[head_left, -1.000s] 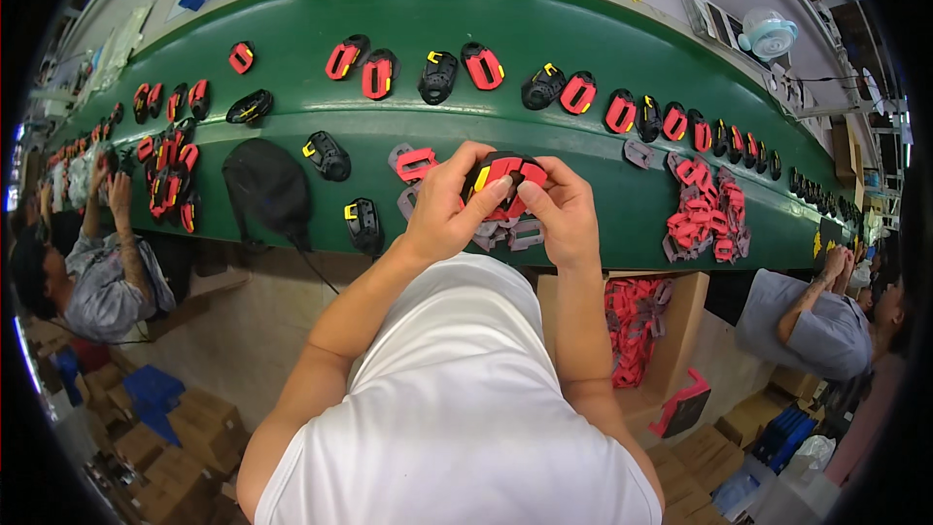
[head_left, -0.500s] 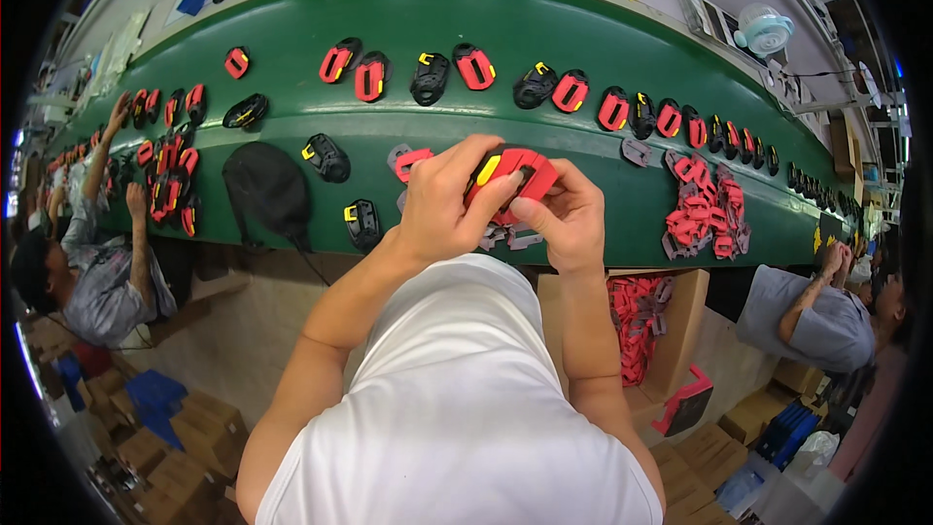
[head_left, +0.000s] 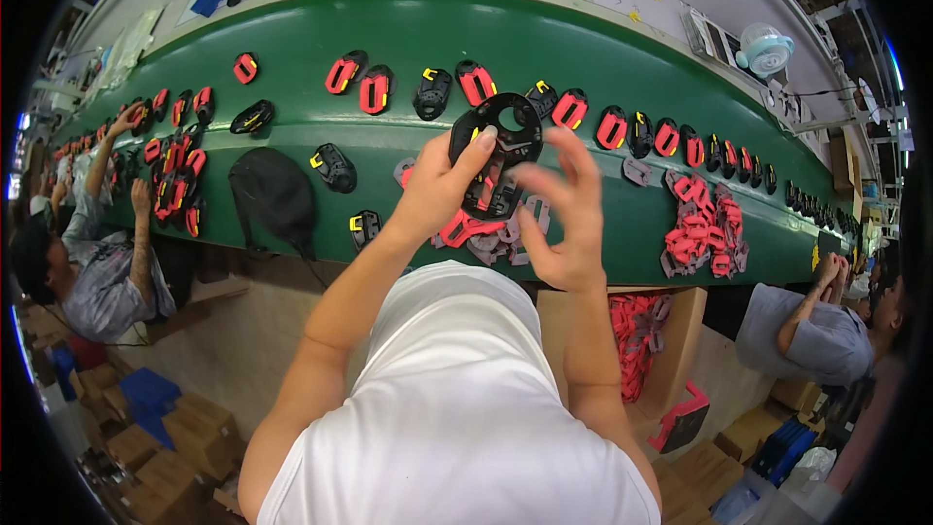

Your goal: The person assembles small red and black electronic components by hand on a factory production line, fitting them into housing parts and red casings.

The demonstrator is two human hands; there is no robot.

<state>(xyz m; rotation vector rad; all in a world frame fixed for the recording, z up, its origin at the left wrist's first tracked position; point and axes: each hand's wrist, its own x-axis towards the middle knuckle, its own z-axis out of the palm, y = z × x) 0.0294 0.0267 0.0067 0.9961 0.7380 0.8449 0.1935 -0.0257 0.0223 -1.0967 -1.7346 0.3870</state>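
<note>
My left hand (head_left: 437, 190) is closed around the edge of a black plastic housing (head_left: 501, 199), its hollow inner side facing up and a round opening at the far end. Just right of it is my right hand (head_left: 567, 233), its fingers spread and partly blurred, holding nothing. Under the housing, on the green belt (head_left: 369, 5), lie red plastic frames (head_left: 459, 231) and grey ones (head_left: 505, 245), partly hidden by my hands. Left of these are two black housings with yellow tabs, one (head_left: 333, 167) farther off and one (head_left: 365, 228) near the belt's edge.
Red-and-black housings (head_left: 375, 89) line the belt's far side. A black cloth bag (head_left: 272, 196) lies left; a pile of red frames (head_left: 692, 219) lies right. A cardboard box (head_left: 680, 340) of red parts stands below the edge. Co-workers sit left (head_left: 107, 277) and right (head_left: 802, 321).
The housing has been turned from its red outer face to its black hollow side. My right hand has let go and opened beside it; my left hand keeps hold.
</note>
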